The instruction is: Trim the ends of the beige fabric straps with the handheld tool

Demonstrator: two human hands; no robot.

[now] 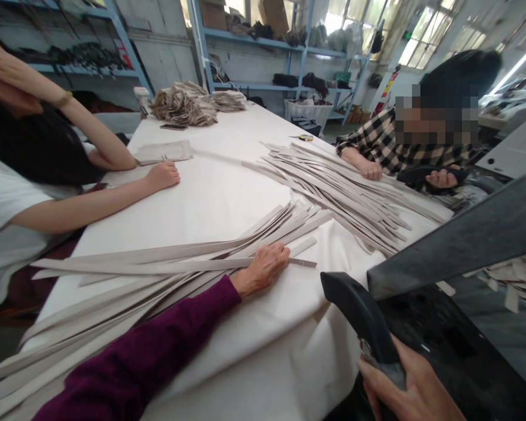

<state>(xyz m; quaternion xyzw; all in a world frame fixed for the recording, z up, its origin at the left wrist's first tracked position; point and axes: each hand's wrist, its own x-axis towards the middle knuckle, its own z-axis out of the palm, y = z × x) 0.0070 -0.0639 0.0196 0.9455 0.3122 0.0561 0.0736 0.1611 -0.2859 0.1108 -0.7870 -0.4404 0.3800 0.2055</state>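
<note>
At frame centre the left hand [264, 267] is pressing on grey strips [158, 263] lying across the white surface [219, 193]; at lower right the right hand [409, 386] is gripping a black handle [359, 313].

Bare bench [219, 193] lies open between the near strips [166, 263] and far strips [342, 187]; a co-worker's forearm [92, 204] blocks the left.

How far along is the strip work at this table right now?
Done, by the look of it: cut pieces lie beside the black cutter. In hand: the left hand presses on the near pile of long strips, and the right hand grips the cutter's handle. Left: that near pile, plus a second pile of strips by a co-worker, all uncut.
</note>
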